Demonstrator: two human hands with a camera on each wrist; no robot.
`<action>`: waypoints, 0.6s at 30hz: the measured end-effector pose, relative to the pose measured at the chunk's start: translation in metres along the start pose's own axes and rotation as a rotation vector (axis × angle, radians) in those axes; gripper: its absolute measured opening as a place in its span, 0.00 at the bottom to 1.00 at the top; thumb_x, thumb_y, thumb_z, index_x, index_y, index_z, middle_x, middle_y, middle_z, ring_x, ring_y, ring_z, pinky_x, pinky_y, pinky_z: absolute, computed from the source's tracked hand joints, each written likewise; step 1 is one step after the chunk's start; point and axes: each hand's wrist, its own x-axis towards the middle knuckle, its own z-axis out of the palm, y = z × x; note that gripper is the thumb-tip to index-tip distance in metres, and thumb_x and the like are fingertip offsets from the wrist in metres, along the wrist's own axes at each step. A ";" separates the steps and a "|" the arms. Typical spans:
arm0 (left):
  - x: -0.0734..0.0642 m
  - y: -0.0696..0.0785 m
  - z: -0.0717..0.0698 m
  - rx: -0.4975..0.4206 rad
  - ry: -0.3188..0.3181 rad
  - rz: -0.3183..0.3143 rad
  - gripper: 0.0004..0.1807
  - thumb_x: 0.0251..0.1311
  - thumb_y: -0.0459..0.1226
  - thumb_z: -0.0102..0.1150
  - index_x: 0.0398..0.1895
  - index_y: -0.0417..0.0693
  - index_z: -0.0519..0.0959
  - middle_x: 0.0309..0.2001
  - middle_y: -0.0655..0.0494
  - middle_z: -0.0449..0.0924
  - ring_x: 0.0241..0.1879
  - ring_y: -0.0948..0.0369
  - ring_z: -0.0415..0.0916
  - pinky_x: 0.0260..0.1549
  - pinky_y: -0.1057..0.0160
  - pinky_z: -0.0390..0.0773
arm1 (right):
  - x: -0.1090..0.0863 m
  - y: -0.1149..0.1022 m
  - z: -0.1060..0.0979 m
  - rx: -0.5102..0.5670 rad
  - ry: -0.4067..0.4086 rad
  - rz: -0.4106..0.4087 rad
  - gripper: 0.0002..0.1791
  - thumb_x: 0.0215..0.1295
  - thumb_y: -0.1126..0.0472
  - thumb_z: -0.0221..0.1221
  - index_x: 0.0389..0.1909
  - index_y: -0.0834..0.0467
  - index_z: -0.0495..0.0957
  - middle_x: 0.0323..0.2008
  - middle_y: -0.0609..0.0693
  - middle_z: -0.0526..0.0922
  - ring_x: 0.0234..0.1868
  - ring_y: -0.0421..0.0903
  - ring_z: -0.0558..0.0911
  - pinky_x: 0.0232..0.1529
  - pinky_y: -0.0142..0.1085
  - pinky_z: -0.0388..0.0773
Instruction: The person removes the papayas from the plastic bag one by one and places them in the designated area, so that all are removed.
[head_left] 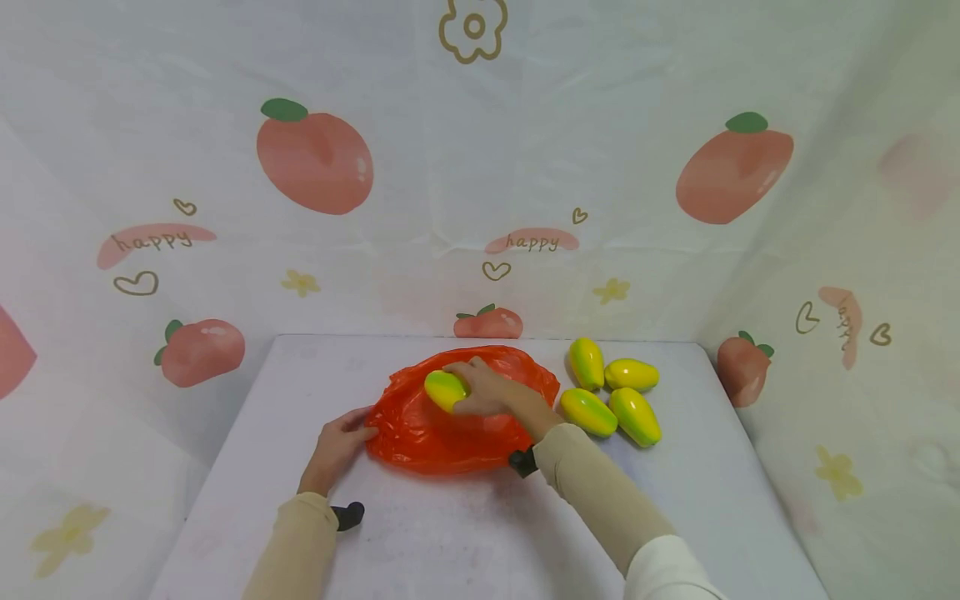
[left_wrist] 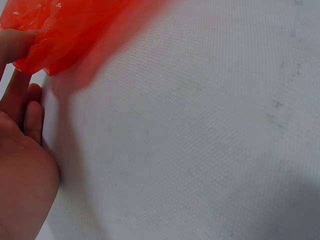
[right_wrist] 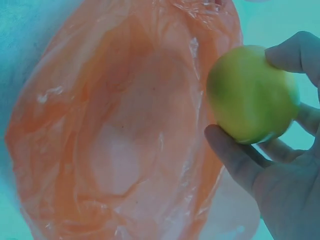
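A red plastic bag (head_left: 427,442) lies spread on the white table, its mouth facing up. At its left edge my left hand (head_left: 334,450) pinches the film between thumb and fingers; the left wrist view shows the bag's crumpled rim (left_wrist: 65,37) at those fingers. My right hand (head_left: 486,390) grips a glossy yellow-green papaya (head_left: 444,390) over the bag. In the right wrist view, the thumb and fingers wrap round the papaya (right_wrist: 250,95), beside the bag's opening (right_wrist: 120,140).
Several more papayas (head_left: 587,412) lie grouped on the table (head_left: 720,500), just right of the bag. White cloth walls (head_left: 420,167) with printed fruit and flowers stand behind and at both sides. Dark wrist mounts (head_left: 349,516) show on both arms.
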 end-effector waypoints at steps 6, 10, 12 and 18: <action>-0.002 0.002 0.000 -0.001 0.010 -0.001 0.30 0.70 0.44 0.58 0.74 0.53 0.69 0.75 0.47 0.68 0.75 0.46 0.63 0.72 0.44 0.70 | -0.007 0.005 -0.003 0.033 0.046 -0.052 0.38 0.66 0.51 0.62 0.76 0.40 0.61 0.61 0.41 0.74 0.61 0.45 0.71 0.63 0.45 0.77; -0.002 0.002 0.000 -0.004 0.008 0.000 0.30 0.71 0.44 0.58 0.74 0.52 0.69 0.75 0.47 0.68 0.75 0.46 0.64 0.72 0.44 0.70 | -0.012 0.009 -0.004 -0.012 0.087 -0.042 0.40 0.66 0.53 0.63 0.77 0.36 0.59 0.62 0.41 0.72 0.61 0.44 0.70 0.61 0.44 0.78; -0.002 0.001 0.000 -0.007 0.008 0.003 0.30 0.70 0.44 0.58 0.74 0.52 0.69 0.75 0.47 0.68 0.75 0.46 0.64 0.72 0.44 0.70 | -0.015 0.012 -0.005 -0.023 0.107 -0.022 0.41 0.66 0.54 0.62 0.78 0.34 0.57 0.64 0.42 0.69 0.62 0.45 0.68 0.62 0.45 0.78; -0.001 0.001 0.001 -0.001 0.012 0.000 0.30 0.70 0.44 0.59 0.74 0.52 0.70 0.75 0.47 0.68 0.75 0.45 0.63 0.72 0.43 0.70 | -0.023 0.019 -0.010 -0.020 0.181 -0.019 0.42 0.67 0.55 0.62 0.78 0.34 0.55 0.69 0.48 0.63 0.63 0.47 0.70 0.62 0.47 0.80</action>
